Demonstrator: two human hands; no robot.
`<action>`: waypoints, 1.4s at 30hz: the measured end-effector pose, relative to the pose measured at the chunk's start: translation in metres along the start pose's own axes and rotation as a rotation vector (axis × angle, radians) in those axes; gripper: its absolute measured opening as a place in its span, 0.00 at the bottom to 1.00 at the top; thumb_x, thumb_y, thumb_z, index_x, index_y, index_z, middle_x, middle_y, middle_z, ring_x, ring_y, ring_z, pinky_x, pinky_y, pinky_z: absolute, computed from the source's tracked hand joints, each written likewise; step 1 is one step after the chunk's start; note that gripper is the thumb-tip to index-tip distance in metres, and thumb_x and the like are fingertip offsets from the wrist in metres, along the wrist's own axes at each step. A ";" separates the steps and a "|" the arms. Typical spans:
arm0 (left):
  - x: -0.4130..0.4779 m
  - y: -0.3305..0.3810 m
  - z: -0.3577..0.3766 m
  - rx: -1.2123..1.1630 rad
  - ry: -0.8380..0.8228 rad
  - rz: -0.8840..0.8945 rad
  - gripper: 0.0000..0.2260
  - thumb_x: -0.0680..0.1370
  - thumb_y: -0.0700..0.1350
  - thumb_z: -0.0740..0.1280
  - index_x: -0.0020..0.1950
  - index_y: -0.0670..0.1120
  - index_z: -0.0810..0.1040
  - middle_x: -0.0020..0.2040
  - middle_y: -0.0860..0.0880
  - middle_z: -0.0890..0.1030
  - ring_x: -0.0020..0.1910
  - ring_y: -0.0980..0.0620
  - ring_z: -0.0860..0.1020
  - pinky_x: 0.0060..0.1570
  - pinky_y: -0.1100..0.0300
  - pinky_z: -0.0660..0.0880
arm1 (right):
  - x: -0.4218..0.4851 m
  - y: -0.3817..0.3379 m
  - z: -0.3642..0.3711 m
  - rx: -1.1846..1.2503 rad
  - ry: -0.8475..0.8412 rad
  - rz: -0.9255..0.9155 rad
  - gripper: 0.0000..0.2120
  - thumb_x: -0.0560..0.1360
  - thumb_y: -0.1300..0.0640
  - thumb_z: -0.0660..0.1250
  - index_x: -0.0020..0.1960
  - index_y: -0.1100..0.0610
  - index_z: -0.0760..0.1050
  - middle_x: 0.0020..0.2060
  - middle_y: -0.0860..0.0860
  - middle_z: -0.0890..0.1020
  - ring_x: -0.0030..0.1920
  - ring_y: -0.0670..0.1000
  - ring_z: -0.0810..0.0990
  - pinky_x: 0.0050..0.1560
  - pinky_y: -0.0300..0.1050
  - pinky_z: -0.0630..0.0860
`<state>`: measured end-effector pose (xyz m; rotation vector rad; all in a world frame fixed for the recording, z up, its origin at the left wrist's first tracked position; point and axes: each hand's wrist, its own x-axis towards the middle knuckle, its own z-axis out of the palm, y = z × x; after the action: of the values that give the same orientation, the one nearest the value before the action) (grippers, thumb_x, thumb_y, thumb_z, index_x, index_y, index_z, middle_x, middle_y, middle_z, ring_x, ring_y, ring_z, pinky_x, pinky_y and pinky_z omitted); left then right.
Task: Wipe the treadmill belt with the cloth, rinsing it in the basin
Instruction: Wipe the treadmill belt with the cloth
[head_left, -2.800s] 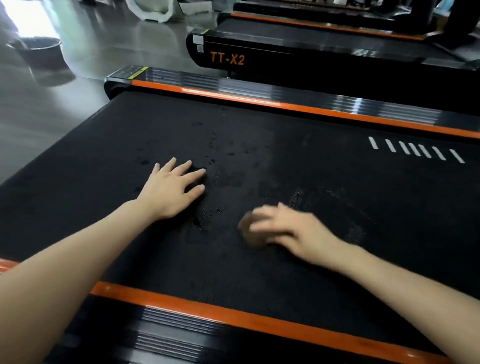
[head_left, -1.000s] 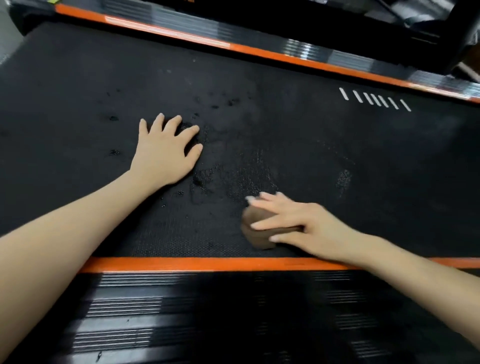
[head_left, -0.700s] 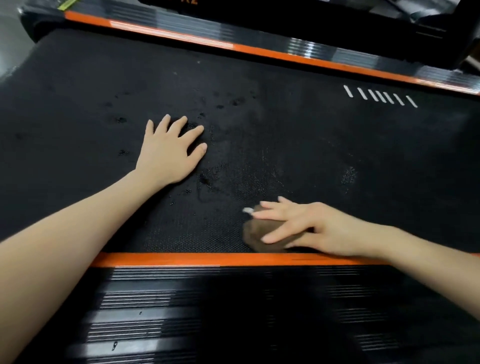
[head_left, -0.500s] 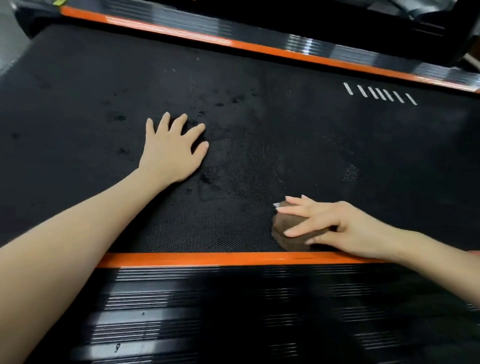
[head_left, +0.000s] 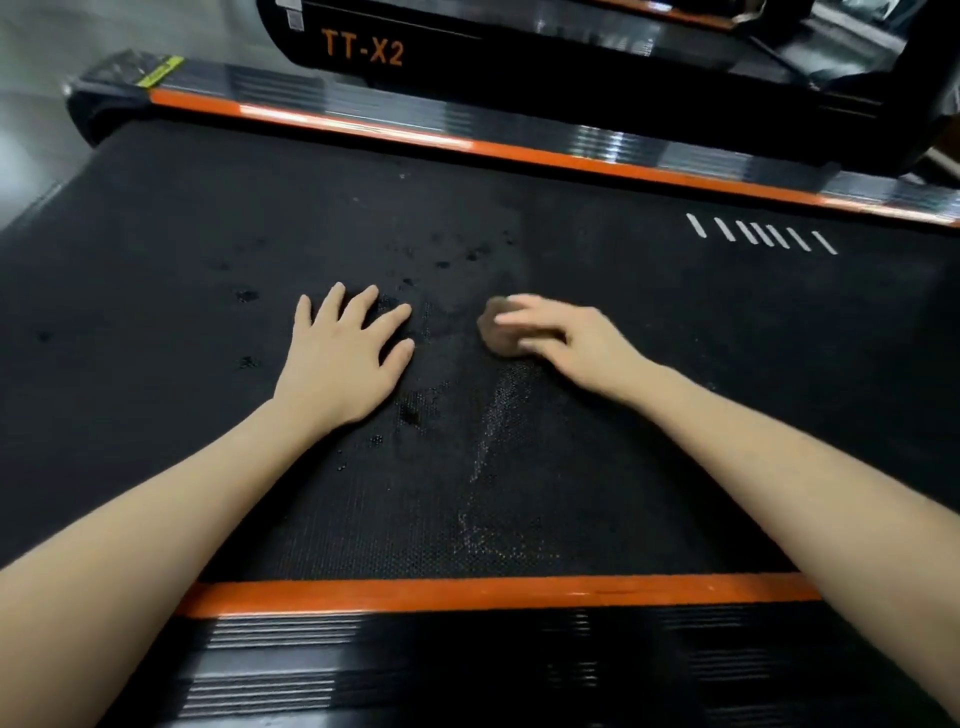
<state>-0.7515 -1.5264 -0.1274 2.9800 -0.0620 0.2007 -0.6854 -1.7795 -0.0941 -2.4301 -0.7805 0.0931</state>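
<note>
The black treadmill belt (head_left: 649, 338) fills the view, dotted with dark wet spots and a pale wet streak in front of me. My right hand (head_left: 566, 338) presses a small bunched brown cloth (head_left: 496, 332) onto the middle of the belt; the hand and cloth are motion-blurred. My left hand (head_left: 345, 358) lies flat on the belt to the left of the cloth, fingers spread, holding nothing. No basin is in view.
An orange stripe and ribbed black side rail (head_left: 467, 654) run along the near edge; another orange-edged rail (head_left: 519, 140) borders the far side. A second treadmill marked TT-X2 (head_left: 363, 52) stands beyond. Several white dashes (head_left: 761, 234) mark the belt at the right. Grey floor lies at upper left.
My right hand has pushed the cloth from beside the near orange stripe away to the belt's middle, leaving a wet streak. My left hand has stayed planted; my view has tilted up.
</note>
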 end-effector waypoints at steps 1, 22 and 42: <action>0.000 0.001 0.000 0.002 0.003 0.001 0.33 0.74 0.64 0.39 0.74 0.56 0.63 0.75 0.44 0.62 0.75 0.39 0.55 0.71 0.41 0.48 | 0.013 0.007 -0.002 -0.039 0.072 0.070 0.16 0.76 0.59 0.67 0.62 0.48 0.77 0.67 0.48 0.73 0.68 0.50 0.70 0.71 0.51 0.61; 0.091 -0.048 -0.018 0.022 -0.063 -0.078 0.26 0.80 0.62 0.44 0.75 0.56 0.60 0.77 0.45 0.56 0.76 0.40 0.51 0.73 0.43 0.47 | 0.104 -0.010 0.025 -0.147 0.205 0.059 0.14 0.78 0.57 0.64 0.62 0.50 0.77 0.67 0.52 0.74 0.67 0.55 0.70 0.66 0.47 0.64; 0.133 -0.075 0.006 0.023 0.018 -0.033 0.27 0.78 0.59 0.46 0.71 0.52 0.71 0.71 0.42 0.69 0.71 0.34 0.62 0.69 0.35 0.54 | 0.066 -0.016 0.027 -0.182 0.082 -0.004 0.15 0.76 0.51 0.64 0.61 0.49 0.78 0.65 0.48 0.75 0.66 0.49 0.72 0.68 0.46 0.65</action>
<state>-0.6156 -1.4577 -0.1263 2.9997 -0.0087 0.2264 -0.6449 -1.7186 -0.1006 -2.5846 -0.7873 -0.0824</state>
